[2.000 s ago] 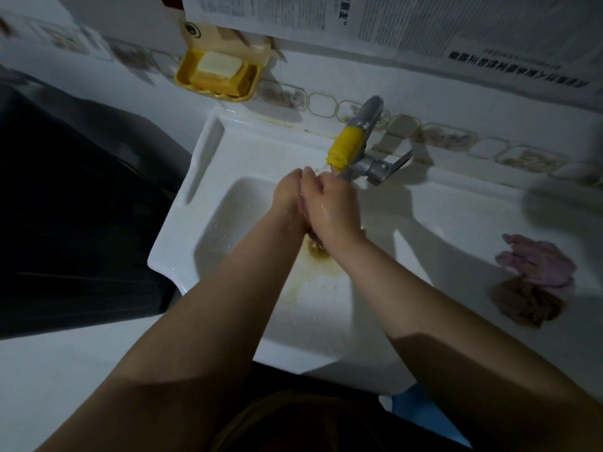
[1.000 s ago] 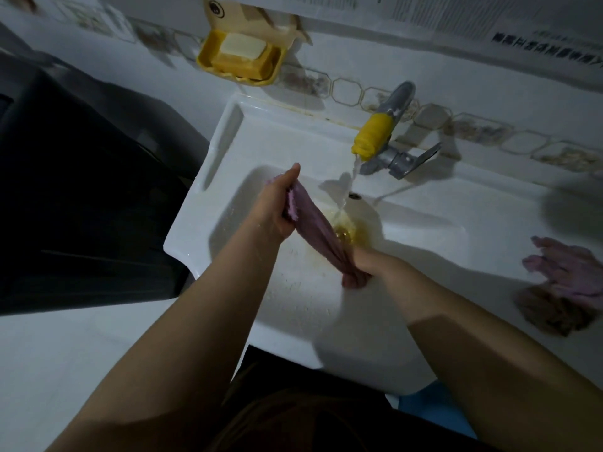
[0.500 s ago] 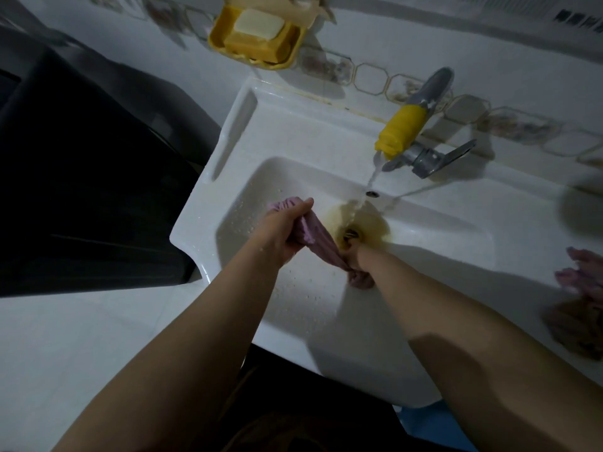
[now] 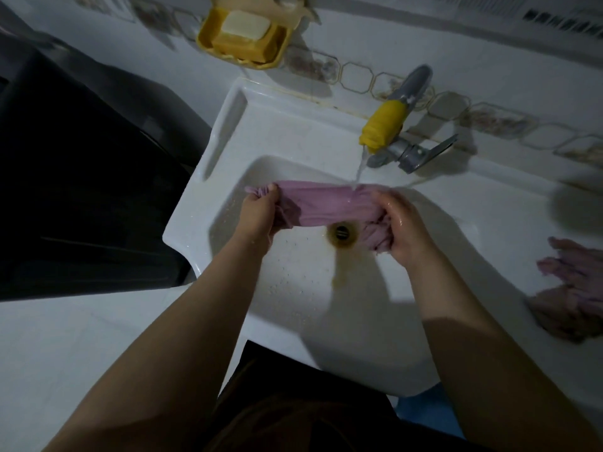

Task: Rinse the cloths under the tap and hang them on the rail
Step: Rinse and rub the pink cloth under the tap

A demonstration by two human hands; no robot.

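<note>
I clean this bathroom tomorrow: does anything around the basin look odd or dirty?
Yes: a yellow-brown stain rings the metal drain of the white ceramic basin and trails toward its front edge. It looks like rust or mineral residue.

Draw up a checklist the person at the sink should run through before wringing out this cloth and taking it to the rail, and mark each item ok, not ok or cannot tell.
1. Water running from the tap: ok, a stream falls from its yellow spout.
2. Pink cloth under the stream: ok, water lands near its right end.
3. Both ends gripped: ok, left hand and right hand each hold a bunched end.
4. Cloth held over the sink so drips stay inside: ok.
5. Drain unblocked: ok, its opening shows below the cloth.
6. Rail free and within reach: cannot tell, no rail in view.
</note>
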